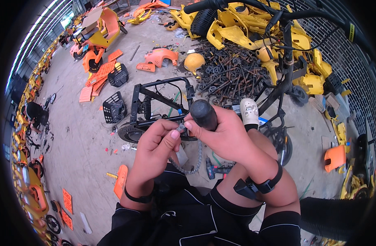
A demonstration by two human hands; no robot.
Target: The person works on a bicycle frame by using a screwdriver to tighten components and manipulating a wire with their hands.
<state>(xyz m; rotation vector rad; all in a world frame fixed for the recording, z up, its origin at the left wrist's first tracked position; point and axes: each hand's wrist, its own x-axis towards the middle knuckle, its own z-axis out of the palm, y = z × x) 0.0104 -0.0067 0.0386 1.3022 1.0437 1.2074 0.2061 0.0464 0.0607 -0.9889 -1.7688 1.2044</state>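
Fingers (170, 140) of the left hand (152, 148) pinch a grey chain (193, 169) that loops down between both hands above the lap, while those of the right hand (231, 133) curl around a black grip (203, 116), thumb tip close against the pinched links. Just below the chain, a drill (216, 169) lies on the floor (89, 151). Beyond the hands stands a black frame (134, 105), with a crate (114, 107) to its left, then a heap of dark parts (234, 73) and, farther back, piled yellow panels (236, 37).
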